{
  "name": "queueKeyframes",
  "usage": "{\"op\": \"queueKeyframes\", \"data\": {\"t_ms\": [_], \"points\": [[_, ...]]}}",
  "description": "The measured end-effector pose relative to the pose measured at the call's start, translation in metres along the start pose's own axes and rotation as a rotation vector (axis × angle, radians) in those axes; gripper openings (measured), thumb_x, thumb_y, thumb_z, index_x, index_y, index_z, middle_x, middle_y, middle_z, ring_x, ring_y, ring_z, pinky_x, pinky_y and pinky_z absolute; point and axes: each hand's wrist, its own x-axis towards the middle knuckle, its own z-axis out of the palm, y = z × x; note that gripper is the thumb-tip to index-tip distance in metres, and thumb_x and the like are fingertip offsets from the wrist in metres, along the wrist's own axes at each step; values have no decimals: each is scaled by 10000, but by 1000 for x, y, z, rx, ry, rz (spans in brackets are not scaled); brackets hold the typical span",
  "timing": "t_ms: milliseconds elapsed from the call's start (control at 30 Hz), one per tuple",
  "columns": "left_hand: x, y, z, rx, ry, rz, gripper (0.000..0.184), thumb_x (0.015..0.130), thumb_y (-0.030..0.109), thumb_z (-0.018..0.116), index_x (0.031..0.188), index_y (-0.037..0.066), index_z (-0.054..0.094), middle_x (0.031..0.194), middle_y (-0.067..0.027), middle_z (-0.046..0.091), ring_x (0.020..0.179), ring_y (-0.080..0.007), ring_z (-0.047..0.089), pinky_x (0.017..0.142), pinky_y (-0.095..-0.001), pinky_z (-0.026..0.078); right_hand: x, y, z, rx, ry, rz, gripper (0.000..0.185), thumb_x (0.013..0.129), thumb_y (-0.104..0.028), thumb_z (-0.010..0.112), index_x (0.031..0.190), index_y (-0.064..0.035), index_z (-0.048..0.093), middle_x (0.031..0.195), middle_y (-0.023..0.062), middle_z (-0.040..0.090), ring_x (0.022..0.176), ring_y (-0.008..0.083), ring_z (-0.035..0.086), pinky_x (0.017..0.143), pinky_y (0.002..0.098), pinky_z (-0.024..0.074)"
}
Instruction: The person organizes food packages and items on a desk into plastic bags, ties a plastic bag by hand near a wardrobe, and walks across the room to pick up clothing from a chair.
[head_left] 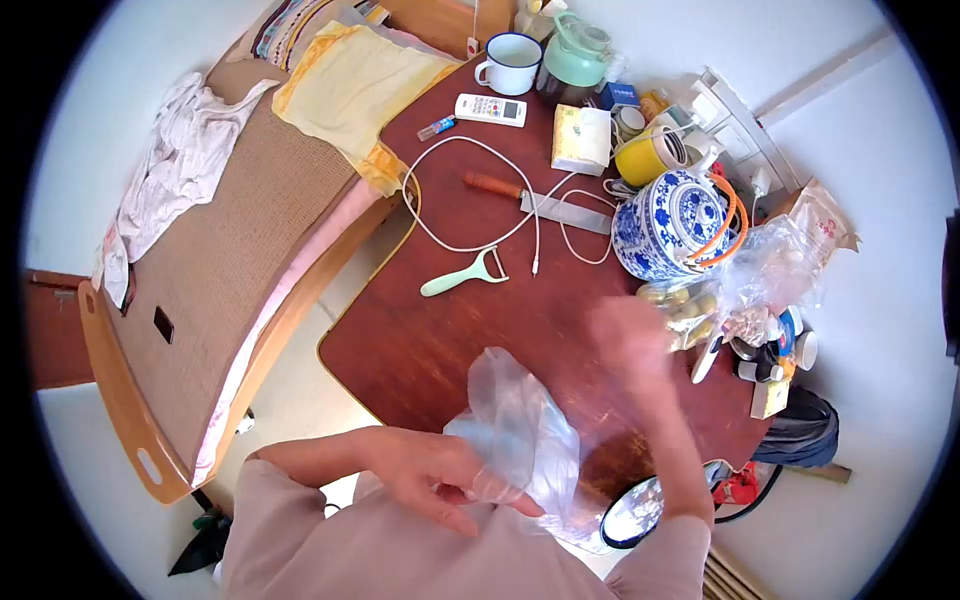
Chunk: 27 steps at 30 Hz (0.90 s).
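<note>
Left hand, lower centre: against plastic bag, hold unclear. Right hand, right of centre: blurred, can't tell grip.

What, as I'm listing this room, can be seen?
Bed: 1, brown, left
Towel: 1, yellow, on bed
Cloth: 1, white, on bed
Phone: 1, black, on bed
Table: 1, reddish, centre
Mug: 1, white, far end
Jug: 1, green, beside mug
Remote: 1, white, near mug
Peeler: 1, green, centre
Knife: 1, silver, centre
Cable: uncounted, white, centre
Teapot: 1, blue-white, right
Plastic bags: several, clear, front and right
Clutter: uncounted, mixed, right
Left hand: 1, bare, by front bag
Right hand: 1, blurred, right
</note>
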Motion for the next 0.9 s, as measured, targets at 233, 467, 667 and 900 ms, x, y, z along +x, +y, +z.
{"op": "queueKeyframes", "data": {"t_ms": [233, 467, 667, 900], "points": [[-26, 9, 2, -35, 47, -76, 584, 882, 167, 631, 1431, 100, 441, 1116, -87, 665, 668, -158, 578, 586, -260, 458, 86, -108, 149, 363, 15, -307, 346, 813, -346, 656, 1114, -178, 628, 1342, 162, 470, 1306, 380, 363, 1035, 645, 252], [-48, -17, -4, -76, 174, 33, 588, 883, 146, 644, 1431, 97, 436, 1202, -97, 641, 689, -166, 615, 610, -276, 475, 149, -46, 185, 24, 39, -140, 302, 892, -259, 559, 1159, -121, 579, 1285, 188, 519, 1290, 368, 409, 1044, 652, 237], [-49, -24, -18, -85, 231, 126, 591, 902, 215, 637, 1446, 129, 424, 881, -58, 652, 591, -142, 534, 550, -281, 460, 152, 27, 195, -110, -40, 121, 371, 932, -243, 508, 1268, -87, 491, 1370, 116, 485, 1323, 262, 407, 1065, 632, 221], [-58, -23, -26, -116, 208, 86, 584, 896, 194, 648, 1437, 116, 439, 687, -46, 543, 564, -152, 486, 543, -277, 437, 170, 36, 197, -164, -87, 283, 435, 952, -283, 488, 1363, -148, 446, 1418, 127, 431, 1338, 267, 383, 1064, 630, 235]]}}
